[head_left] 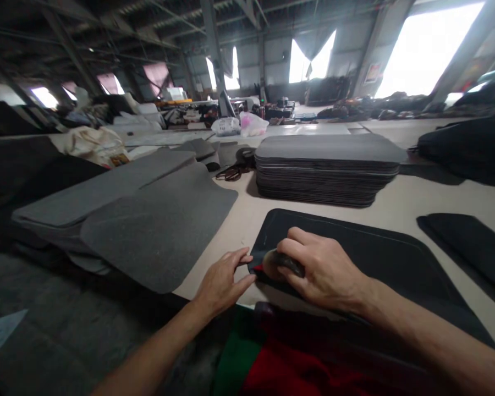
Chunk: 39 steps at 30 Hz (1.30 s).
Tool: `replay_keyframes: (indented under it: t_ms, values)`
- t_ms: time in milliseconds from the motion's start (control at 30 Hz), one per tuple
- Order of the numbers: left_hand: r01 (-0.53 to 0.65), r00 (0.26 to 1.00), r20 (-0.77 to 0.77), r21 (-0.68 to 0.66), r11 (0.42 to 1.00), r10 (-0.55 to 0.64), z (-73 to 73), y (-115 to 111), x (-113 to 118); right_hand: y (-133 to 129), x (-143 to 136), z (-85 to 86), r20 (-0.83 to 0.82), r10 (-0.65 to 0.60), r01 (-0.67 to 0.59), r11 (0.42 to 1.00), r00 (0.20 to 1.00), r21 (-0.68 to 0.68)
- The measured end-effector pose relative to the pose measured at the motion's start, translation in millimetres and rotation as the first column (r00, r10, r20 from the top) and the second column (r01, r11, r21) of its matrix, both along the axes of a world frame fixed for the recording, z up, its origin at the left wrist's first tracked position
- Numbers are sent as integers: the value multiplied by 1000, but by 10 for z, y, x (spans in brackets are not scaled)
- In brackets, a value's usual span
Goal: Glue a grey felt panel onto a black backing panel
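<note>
Landmark: a black mat (367,253) is lying flat on the pale table (429,198), right in front of the person.
Right hand: the right hand (324,272) is resting on the near left corner of the black mat, its fingers curled and closing around a small dark rounded tool (282,263).
Tool: it is sitting on the mat's left edge, mostly hidden under the fingers; what kind of tool it is cannot be told.
Left hand: the left hand (223,283) is lying just left of the black mat, its thumb and forefinger pressing together on the mat's left edge.
Stack: a tall pile of grey mats (328,168) is standing beyond the black mat, well apart from both hands.
Felt sheets: large grey felt sheets (148,214) are overlapping to the left of the black mat, hanging past the table's edge.
Dark piece: another black piece (466,245) is lying to the right of the black mat.
Bags: white and pink plastic bags (239,125) are sitting far beyond the black mat.
Writing: no brand, label or lettering is showing clearly enough to read.
</note>
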<state>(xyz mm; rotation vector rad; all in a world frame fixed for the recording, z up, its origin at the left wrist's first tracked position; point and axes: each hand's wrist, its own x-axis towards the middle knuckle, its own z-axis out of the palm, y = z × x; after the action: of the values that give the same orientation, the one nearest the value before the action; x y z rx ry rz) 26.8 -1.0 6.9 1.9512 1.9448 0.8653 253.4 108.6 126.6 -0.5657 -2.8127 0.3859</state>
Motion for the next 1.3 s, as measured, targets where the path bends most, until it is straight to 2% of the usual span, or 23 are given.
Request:
replay_keyframes:
  t_ms: [167,300,500,700,967,1200,1300]
  values:
    - [-8,1000,3,-3,1000,8,16,11,2,49,-18,114,55,70,-71,997,996,28]
    - [-4,1000,5,-7,1000,4,16,25,1,92,34,188,85,61,-61,998,995,-1]
    - [-6,1000,1,-1,1000,6,14,11,10,94,55,171,71,71,-71,997,995,-3]
    - [-17,1000,1,8,1000,17,26,13,15,143,84,242,73,57,-59,998,996,18]
    - [-18,1000,-13,-5,1000,18,29,21,6,118,-61,122,25,87,-87,996,996,4]
    - [-9,1000,-1,-1,1000,9,23,8,0,178,-28,217,61,81,-81,997,995,12]
    - [-17,1000,-10,11,1000,17,29,7,6,189,-13,203,46,71,-71,997,996,17]
